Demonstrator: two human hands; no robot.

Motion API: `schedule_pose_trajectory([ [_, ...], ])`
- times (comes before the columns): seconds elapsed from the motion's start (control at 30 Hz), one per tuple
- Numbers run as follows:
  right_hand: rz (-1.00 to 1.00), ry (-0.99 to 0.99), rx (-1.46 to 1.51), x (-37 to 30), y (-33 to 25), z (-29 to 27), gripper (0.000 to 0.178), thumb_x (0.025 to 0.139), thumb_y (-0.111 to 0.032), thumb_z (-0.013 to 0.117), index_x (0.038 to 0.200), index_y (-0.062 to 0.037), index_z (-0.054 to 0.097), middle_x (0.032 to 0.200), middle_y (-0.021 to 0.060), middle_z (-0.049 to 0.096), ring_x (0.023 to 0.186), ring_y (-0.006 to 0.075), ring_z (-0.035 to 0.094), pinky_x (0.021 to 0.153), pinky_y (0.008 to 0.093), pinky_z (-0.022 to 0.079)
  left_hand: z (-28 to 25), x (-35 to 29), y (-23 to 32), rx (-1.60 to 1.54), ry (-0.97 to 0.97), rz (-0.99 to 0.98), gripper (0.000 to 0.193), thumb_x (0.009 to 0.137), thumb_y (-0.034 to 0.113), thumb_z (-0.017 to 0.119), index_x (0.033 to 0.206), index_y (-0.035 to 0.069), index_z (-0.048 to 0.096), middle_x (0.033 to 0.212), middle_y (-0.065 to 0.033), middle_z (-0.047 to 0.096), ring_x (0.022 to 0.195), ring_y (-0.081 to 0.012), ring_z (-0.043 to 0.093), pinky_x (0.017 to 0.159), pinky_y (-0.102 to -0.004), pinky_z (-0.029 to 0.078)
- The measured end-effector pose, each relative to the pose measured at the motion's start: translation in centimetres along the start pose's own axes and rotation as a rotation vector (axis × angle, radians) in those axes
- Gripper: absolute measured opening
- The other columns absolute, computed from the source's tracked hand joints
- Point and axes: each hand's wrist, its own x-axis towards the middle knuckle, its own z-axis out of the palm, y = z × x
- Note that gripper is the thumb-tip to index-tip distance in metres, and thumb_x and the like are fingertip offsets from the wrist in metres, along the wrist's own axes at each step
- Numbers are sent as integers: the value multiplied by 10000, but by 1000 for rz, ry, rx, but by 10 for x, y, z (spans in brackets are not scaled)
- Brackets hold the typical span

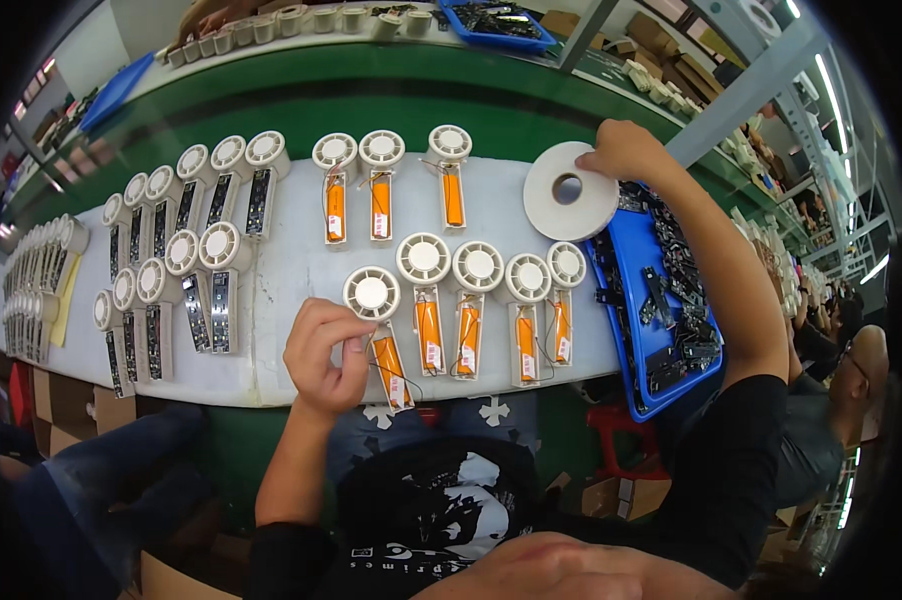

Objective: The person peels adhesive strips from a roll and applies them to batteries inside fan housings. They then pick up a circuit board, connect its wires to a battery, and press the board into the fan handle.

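On the white table lie several handheld fans with round slotted heads and opened handles. My left hand (325, 352) is closed, thumb and index finger pinched, beside the nearest fan (372, 294); its handle shows an orange battery (389, 368) and thin wires. Whatever is between those fingertips, if anything, is too small to make out. With my arm stretched to the far right, my right hand (626, 150) grips the upper right edge of a large white roll of tape (541, 197). The roll's dark core hole faces up.
Right of the fans, a blue tray (643, 395) holds many black parts. More fans with dark circuit boards (260, 203) stand in rows at left. Across a green surface, another person's hand (206, 18) is near white cups. A grey metal post (716, 115) rises behind my right arm.
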Motion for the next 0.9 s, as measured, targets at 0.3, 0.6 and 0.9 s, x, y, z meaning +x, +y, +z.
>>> schedule_pose_trajectory([
  [0.3,-871,441,590,-85,-41,-64,248,794,6,754,1034,-37,713,847,77,619,750,206,629,681,325,502,42,104,22,171,-175,124,504,897,179,662,1358,4,554,1184,-185,639,1091,-342,648,929,-389,531],
  [0.6,-788,695,694,-109,-69,-50,284,834,32,715,1100,-66,728,917,76,619,817,201,657,726,329,536,72,124,28,-143,-214,-223,532,960,307,617,1383,8,496,1188,-212,648,1046,-313,668,825,-392,542],
  [0.9,-683,973,816,-102,-98,-33,514,870,7,696,1369,-57,589,1212,113,701,938,221,696,854,338,548,85,141,3,115,-121,-160,535,932,365,609,1357,57,507,1141,-180,705,1029,-332,674,863,-463,403],
])
